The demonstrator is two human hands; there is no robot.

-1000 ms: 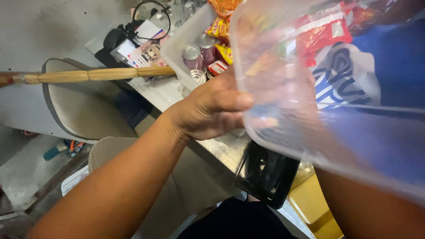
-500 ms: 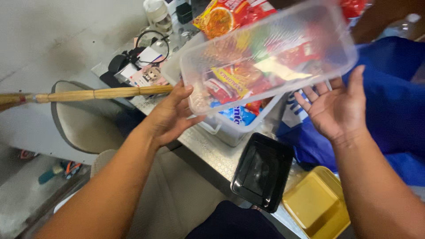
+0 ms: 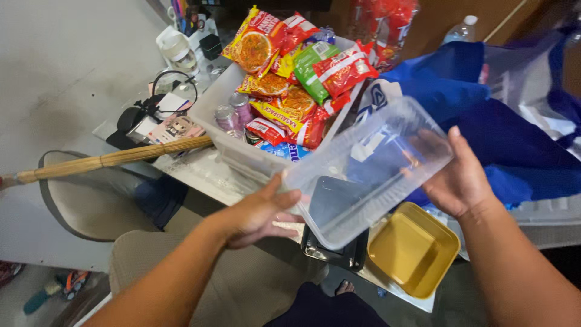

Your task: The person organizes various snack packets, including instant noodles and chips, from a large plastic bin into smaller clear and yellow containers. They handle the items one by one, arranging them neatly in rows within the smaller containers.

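Over the table's near edge, left hand and right hand gripping a clear tub by its ends, black tray and gold tray below

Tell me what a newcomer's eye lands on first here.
First, the clear plastic container, held tilted at the centre between the left hand and the right hand. Behind it, a white bin heaped with bright red and orange snack packets and cans. Below the container lie a gold tray and a black tray.
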